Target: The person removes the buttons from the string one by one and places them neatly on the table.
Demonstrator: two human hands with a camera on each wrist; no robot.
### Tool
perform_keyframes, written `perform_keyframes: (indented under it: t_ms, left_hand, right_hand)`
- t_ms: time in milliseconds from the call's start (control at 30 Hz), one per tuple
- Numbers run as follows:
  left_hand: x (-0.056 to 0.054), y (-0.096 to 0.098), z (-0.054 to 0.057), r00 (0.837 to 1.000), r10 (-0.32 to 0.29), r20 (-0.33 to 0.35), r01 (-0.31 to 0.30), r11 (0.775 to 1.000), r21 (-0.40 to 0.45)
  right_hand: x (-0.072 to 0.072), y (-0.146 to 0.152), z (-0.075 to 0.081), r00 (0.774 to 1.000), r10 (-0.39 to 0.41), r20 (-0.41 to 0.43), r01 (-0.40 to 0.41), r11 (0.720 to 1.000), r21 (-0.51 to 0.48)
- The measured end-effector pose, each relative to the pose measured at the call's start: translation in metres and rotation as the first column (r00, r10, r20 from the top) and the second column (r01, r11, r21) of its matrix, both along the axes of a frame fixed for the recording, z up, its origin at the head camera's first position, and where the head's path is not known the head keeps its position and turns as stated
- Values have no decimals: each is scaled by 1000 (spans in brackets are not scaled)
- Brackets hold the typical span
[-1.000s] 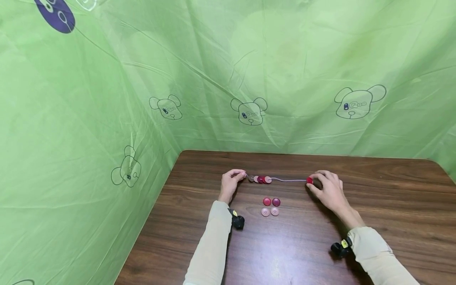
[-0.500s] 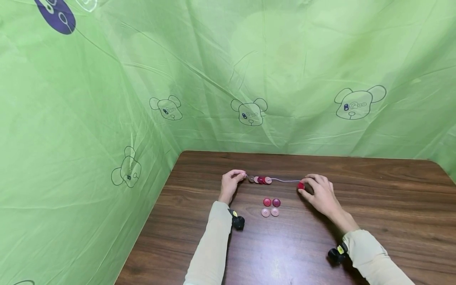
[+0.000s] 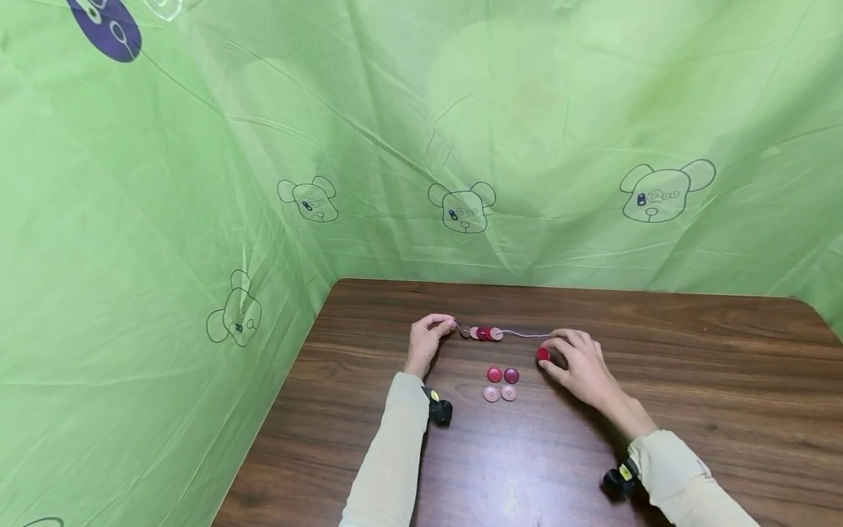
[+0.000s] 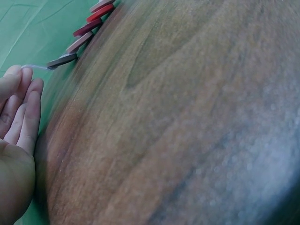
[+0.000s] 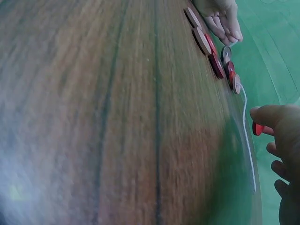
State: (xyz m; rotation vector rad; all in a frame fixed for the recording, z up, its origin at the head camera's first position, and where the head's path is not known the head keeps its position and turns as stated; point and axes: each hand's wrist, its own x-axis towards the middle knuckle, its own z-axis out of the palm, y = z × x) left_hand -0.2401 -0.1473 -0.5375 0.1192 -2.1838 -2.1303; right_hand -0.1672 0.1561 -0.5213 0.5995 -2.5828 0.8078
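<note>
In the head view my left hand (image 3: 428,342) pinches one end of a pale string (image 3: 525,335) between thumb and fingertips. Threaded near that end is an overlapping row of buttons, with a dark grey-brown button (image 4: 62,61) closest to the fingers and a pink button (image 3: 496,334) at the far side. My right hand (image 3: 582,366) holds a red button (image 3: 543,353) between thumb and index finger. From the right wrist, the string (image 5: 246,136) runs past this button (image 5: 257,128) and its loose end lies beyond it.
Below the row, a red button (image 3: 494,375), a purple button (image 3: 511,375) and two pink buttons (image 3: 491,394) lie in a small square group on the brown wooden table (image 3: 369,424). Green cloth (image 3: 560,146) hangs behind and to the left.
My right hand has moved left and toward me with the red button, from near the string's right end to below the string. The left hand and the threaded row have stayed put.
</note>
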Motion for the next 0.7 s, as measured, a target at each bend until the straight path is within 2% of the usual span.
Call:
perform_keyframes:
  t_ms: [267,700]
  left_hand:
    - [0,0,-1,1000,-5,-1,5,1000,11]
    - [0,0,0,1000,0,14,0,1000,5]
  right_hand:
    - [4,-6,-3,999,35,34,-36,998,44]
    - [7,-13,-5,995,93,38,-96,993,74]
